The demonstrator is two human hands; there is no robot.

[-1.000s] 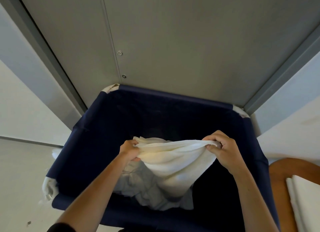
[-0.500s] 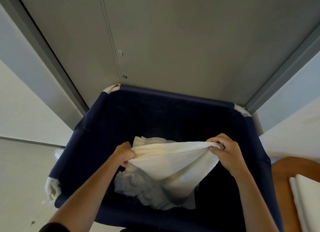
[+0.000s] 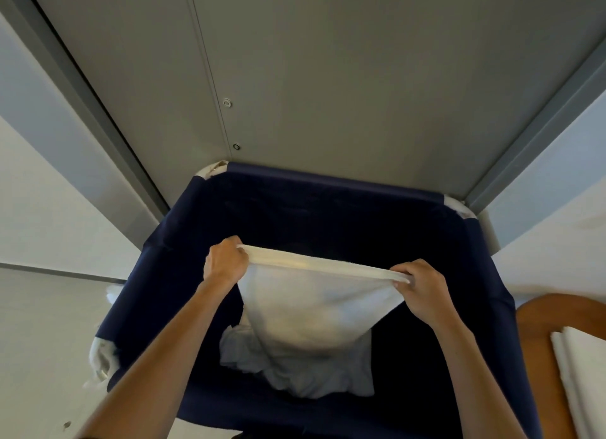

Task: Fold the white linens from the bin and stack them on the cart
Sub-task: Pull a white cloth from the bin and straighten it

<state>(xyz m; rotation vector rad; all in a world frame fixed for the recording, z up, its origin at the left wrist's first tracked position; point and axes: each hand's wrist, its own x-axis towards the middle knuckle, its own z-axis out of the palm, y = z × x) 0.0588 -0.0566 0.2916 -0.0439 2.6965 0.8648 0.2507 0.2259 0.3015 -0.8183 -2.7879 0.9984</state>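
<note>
A white towel hangs over the dark blue fabric bin, its top edge stretched taut. My left hand grips the towel's left corner and my right hand grips the right corner. The cloth sags in a pouch between them. More crumpled white linen lies at the bottom of the bin under the towel. At the right edge, folded white linens lie on the wooden cart top.
The bin stands against a grey panelled door with grey frames on both sides. White walls flank it. Pale floor lies to the left of the bin. White frame corners show at the bin's rim.
Both hands have risen and moved apart, pulling the towel's top edge straight and lifting it higher out of the bin.
</note>
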